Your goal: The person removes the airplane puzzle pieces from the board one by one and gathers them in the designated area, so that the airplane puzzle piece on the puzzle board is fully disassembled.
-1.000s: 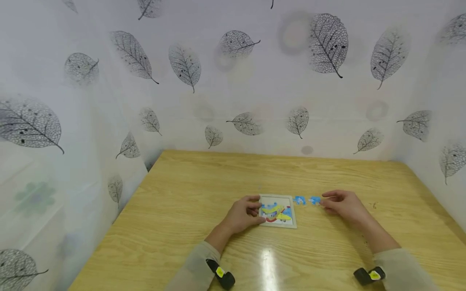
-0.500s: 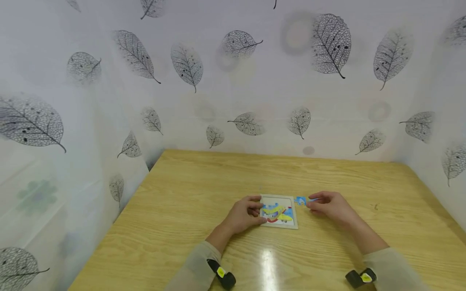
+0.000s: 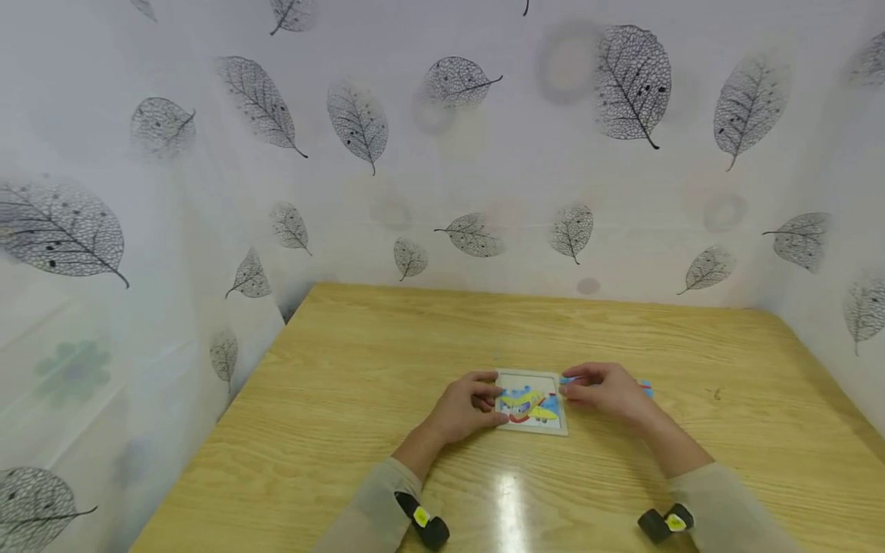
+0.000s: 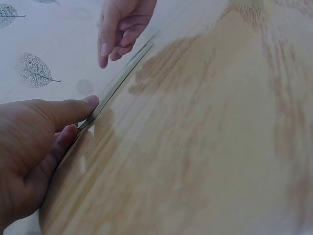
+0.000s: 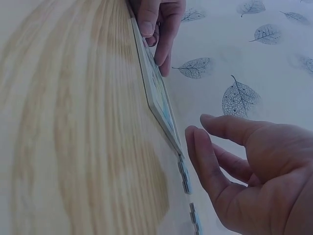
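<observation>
Jigsaw piece (image 5: 185,175) lies right of puzzle frame (image 3: 532,430), nearest right hand (image 3: 610,390), fingers parted, holding nothing; left hand (image 3: 462,407) grips frame.

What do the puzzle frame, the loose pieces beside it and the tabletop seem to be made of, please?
Puzzle frame: probably thin wood or fibreboard, judging by its pale, plain rim and straight, slim edge.
Loose pieces: perhaps thin board with printed blue tops; wood or card, I cannot tell.
Tabletop: wood or wood-look laminate, by its grain; the bright reflection suggests a smooth, glossy finish.
</observation>
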The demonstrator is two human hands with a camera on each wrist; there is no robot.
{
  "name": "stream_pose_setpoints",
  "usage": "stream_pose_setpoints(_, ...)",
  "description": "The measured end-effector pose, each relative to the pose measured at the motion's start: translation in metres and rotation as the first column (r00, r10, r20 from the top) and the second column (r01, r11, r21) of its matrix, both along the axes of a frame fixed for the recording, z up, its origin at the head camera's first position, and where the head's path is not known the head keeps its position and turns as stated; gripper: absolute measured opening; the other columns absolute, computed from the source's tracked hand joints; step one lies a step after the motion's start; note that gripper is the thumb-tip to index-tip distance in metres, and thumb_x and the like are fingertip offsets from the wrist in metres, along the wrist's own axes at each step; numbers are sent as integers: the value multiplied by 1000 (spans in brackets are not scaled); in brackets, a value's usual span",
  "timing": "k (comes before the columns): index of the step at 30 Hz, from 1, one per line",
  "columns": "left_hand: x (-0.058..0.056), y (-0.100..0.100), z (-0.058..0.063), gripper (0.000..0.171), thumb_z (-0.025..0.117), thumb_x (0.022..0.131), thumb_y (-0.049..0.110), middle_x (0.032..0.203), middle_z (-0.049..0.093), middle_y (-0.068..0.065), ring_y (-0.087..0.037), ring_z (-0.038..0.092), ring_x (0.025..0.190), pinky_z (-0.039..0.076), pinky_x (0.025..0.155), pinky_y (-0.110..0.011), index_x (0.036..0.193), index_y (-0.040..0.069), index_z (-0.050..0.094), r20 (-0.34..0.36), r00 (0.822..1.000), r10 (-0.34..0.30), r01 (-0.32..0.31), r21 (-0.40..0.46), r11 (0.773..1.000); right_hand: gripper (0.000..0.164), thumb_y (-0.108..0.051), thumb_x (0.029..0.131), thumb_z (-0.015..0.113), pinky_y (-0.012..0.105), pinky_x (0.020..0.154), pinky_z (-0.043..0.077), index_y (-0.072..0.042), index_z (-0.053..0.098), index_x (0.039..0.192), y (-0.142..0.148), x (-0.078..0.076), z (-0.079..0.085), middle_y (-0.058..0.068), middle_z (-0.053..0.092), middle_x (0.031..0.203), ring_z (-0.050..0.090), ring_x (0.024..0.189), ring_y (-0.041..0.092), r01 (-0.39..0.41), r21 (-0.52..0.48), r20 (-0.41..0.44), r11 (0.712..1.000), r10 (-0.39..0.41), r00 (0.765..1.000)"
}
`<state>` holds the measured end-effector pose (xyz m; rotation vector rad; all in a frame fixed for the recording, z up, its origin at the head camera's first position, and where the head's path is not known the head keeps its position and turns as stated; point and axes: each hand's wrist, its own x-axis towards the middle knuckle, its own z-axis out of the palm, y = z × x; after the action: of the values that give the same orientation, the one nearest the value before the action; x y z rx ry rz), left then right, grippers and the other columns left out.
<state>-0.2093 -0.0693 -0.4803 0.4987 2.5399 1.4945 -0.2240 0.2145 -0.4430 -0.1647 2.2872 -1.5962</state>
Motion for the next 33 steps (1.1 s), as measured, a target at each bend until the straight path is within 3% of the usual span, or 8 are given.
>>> stream_pose_setpoints(22,0,1,0,47,83,82,17,144,56,-5,-7,62,94,53,77,-14,125,2,69,2,1000,-8,8,9,1000,45,-10,93,70,31,77,61,15,57,128,-47,-1,-3,18,67,103,72,86,19,-171,-54,8,984,172,985)
stream_pose_setpoints(33,1,1,2,50,83,83,20,143,55,-6,-7,62,92,53,78,-15,127,2,67,-4,1000,-13,13,2,1000,39,-15,96,67,33,76,61,9,62,127,-57,-4,-4,15,69,95,72,81,20,-210,17,31,978,210,977)
